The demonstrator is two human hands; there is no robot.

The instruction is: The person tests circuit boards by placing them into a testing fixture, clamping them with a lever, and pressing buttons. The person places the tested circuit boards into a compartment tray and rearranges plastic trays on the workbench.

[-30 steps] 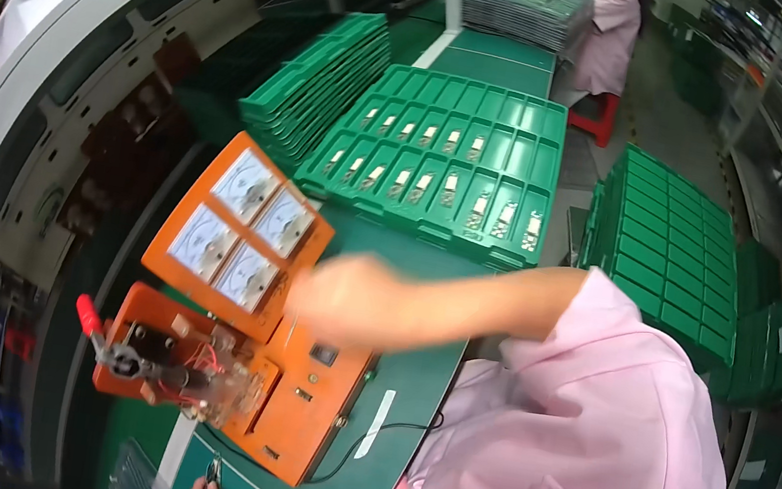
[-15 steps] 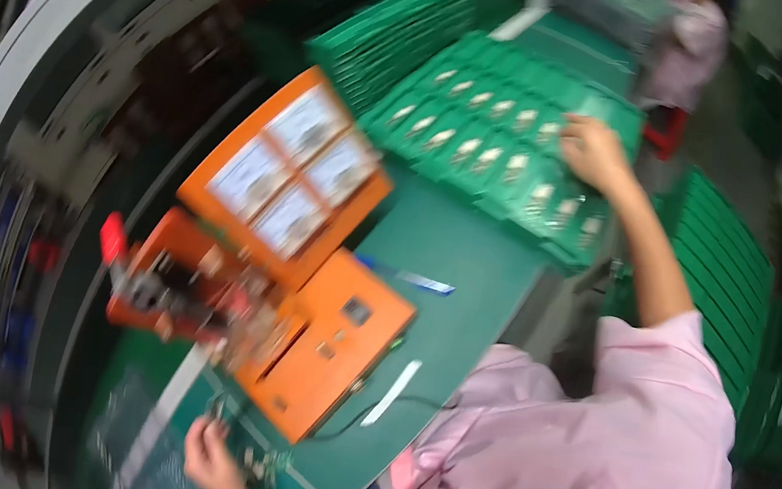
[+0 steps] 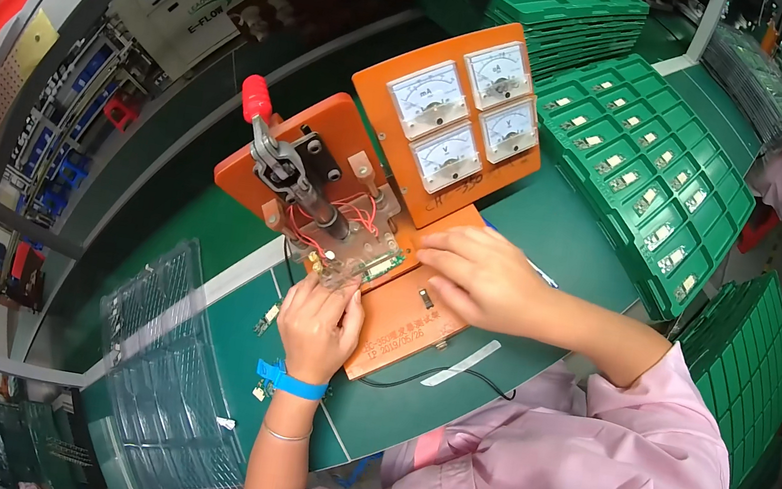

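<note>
An orange test fixture stands on the green bench, its red-handled toggle clamp (image 3: 294,180) above a clear plate with red wires. On the fixture lies a small green circuit board (image 3: 381,265). My left hand (image 3: 313,326), with a blue wrist strap, has its fingers drawn together at the board's left end and the clear plate; what the fingertips hold, if anything, is hidden. To the right, my right hand (image 3: 487,277) has its fingers stretched out over the orange box (image 3: 408,333), fingertips near the board's right side, holding nothing visible.
Behind the box rises an orange panel with several dial meters (image 3: 428,98). A green compartment tray (image 3: 611,191) of small boards lies at the right, stacked trays (image 3: 571,19) beyond. Clear plastic trays (image 3: 163,352) and loose small parts (image 3: 269,317) lie left. A person works at far right.
My right hand has come from the green tray to the orange box. My left hand has moved up from the bench to the fixture. The view has turned, shifting the scene.
</note>
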